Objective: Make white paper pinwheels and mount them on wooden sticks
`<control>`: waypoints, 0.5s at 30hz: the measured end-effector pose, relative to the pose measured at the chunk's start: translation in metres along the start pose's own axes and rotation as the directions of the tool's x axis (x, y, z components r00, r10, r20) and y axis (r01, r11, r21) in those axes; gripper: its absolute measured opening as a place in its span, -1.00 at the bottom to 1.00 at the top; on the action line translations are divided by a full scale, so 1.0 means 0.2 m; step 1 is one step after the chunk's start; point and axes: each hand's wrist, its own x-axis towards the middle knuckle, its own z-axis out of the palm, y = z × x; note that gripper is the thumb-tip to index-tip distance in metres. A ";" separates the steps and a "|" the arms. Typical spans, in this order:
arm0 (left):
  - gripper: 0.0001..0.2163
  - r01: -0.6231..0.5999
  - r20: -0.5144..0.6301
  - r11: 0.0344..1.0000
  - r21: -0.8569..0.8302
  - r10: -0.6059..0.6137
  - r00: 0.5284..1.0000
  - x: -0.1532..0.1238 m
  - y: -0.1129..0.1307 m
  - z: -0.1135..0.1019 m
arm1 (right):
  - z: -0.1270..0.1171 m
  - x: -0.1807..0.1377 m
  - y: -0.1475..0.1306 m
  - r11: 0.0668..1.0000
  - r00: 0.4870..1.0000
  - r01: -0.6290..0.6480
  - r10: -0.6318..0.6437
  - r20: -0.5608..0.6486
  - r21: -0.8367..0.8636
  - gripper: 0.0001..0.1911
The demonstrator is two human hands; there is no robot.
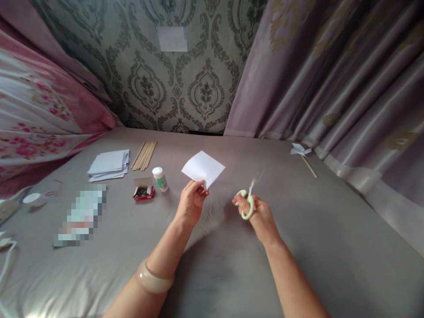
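Observation:
Pinched at its near corner, a square sheet of white paper is held up by my left hand. The sheet's far edges bend a little and its other corners are free. My right hand grips a pair of scissors with pale green handles, its fingers in and around the loops. The blades point up and away from me and look blurred, so I cannot tell how far apart they are. Scissors and paper are apart, with grey cloth between them.
Left on the grey sheet are a paper stack, wooden sticks, a small red box of dark bits, a white-capped green bottle and a pixelated object. A paper pinwheel on a stick lies far right, near the curtain.

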 end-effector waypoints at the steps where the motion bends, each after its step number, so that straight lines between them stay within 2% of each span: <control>1: -0.83 0.012 0.012 1.000 0.019 -0.012 1.000 -0.01 0.00 0.00 | -0.01 0.02 0.00 0.998 0.997 0.000 0.005 -0.071 0.061 -0.57; 3: -0.84 0.045 0.053 0.996 0.076 -0.049 0.997 -0.02 -0.02 0.01 | -0.04 0.05 0.01 0.985 0.991 -0.002 0.025 -0.132 0.174 -0.55; 7: -0.85 0.101 0.161 0.971 0.215 -0.137 0.977 -0.05 -0.05 0.02 | -0.07 0.08 0.01 0.950 0.984 -0.034 0.086 -0.157 0.310 -0.54; 11: -0.81 0.037 0.240 0.927 0.372 -0.135 0.961 -0.05 -0.06 0.01 | -0.08 0.08 0.03 0.944 0.981 -0.068 0.123 -0.152 0.323 -0.56; 15: -0.86 -0.022 0.276 0.891 0.454 -0.117 0.954 -0.05 -0.06 0.01 | -0.09 0.09 0.05 0.953 0.985 -0.043 0.091 -0.147 0.299 -0.56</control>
